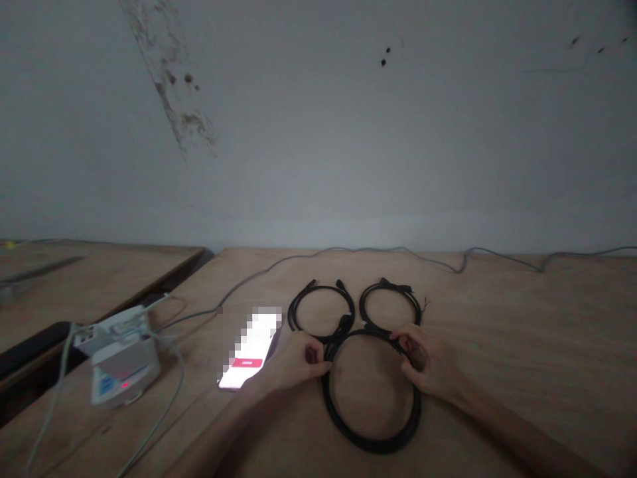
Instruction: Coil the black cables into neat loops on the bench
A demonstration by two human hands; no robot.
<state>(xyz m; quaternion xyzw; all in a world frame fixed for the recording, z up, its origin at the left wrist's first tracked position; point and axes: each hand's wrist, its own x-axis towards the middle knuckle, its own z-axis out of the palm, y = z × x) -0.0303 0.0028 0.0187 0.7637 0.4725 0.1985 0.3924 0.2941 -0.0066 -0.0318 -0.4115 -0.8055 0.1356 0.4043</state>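
Observation:
Three coiled black cables lie on the wooden table. The largest coil (371, 446) is nearest, with a smaller coil (293, 307) behind it to the left and another small coil (364, 302) behind it to the right. My left hand (297, 360) has its curled fingers at the left edge of the large coil, close to the back left coil. At the large coil's upper right edge, my right hand (426, 362) has thumb and fingers bent around the cable. Dark plugs show on the back coils.
A lit phone (253, 345) lies left of my left hand. Farther left stands a white power strip with an adapter (124, 368) and pale cords. A thin grey cable (293, 257) runs along the table's back near the wall (348, 133).

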